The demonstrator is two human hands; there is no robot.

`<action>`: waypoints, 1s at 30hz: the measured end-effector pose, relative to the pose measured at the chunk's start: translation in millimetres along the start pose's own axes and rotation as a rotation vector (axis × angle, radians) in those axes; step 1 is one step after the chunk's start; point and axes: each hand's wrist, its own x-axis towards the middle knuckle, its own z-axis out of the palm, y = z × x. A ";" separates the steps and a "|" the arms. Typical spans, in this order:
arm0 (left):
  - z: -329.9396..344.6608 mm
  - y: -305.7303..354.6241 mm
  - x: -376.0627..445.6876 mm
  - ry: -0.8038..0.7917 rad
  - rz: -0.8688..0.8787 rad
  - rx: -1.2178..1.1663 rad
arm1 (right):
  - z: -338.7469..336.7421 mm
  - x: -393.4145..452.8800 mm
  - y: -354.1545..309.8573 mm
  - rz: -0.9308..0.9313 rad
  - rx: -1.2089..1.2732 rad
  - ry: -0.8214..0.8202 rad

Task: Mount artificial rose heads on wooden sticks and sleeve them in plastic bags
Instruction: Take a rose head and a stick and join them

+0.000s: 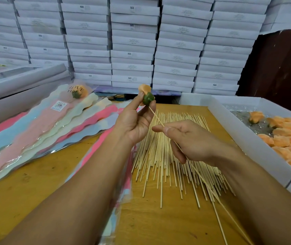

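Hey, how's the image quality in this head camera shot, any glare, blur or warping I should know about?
Head view: wide-angle warping bows the stacked white boxes outward; glare streaks the plastic bags; the rose head in the left hand looks slightly soft; the stick pinched by the right hand stays readable; lighting is even with faint shadows.

Beyond the grip I see a wall of stacked white boxes filling the back. Right of them stands a dark reddish-brown panel. Under the grip lies a yellowish wooden tabletop, evenly lit.
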 end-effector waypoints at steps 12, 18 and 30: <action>-2.4 0.7 -0.7 -0.039 -0.014 0.022 | -2.6 -0.9 -3.1 -0.043 0.060 0.038; -3.7 1.4 0.2 -0.042 -0.007 0.038 | -2.0 -1.4 -2.6 -0.023 0.077 0.043; -5.8 1.2 3.6 -0.048 0.091 0.227 | -3.3 -2.4 -4.8 0.043 0.045 0.047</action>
